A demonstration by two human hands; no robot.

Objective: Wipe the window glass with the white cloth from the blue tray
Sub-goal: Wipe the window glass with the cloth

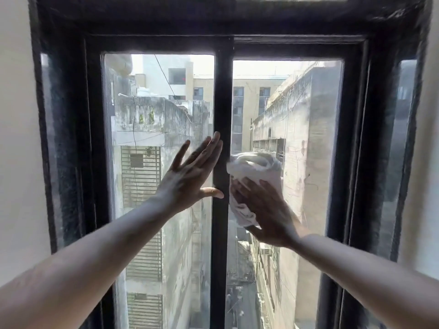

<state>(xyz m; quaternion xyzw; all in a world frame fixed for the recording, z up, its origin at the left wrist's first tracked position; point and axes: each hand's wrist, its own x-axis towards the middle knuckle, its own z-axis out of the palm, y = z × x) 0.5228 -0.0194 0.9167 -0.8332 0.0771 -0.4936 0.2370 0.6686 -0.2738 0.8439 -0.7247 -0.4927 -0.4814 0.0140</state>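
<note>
A bunched white cloth [256, 169] is pressed flat against the right pane of window glass [308, 143], close to the dark centre bar. My right hand [263, 210] covers the cloth's lower part and holds it to the glass. My left hand [190, 174] is spread with fingers apart, its palm against the left pane [147, 129] and its thumb and fingertips reaching the centre bar. The blue tray is out of view.
The dark window frame [223, 43] surrounds both panes, and a vertical centre bar [219, 245] divides them. Narrow side panes [403, 138] flank the window. White walls [16, 138] stand on both sides. Buildings and an alley show through the glass.
</note>
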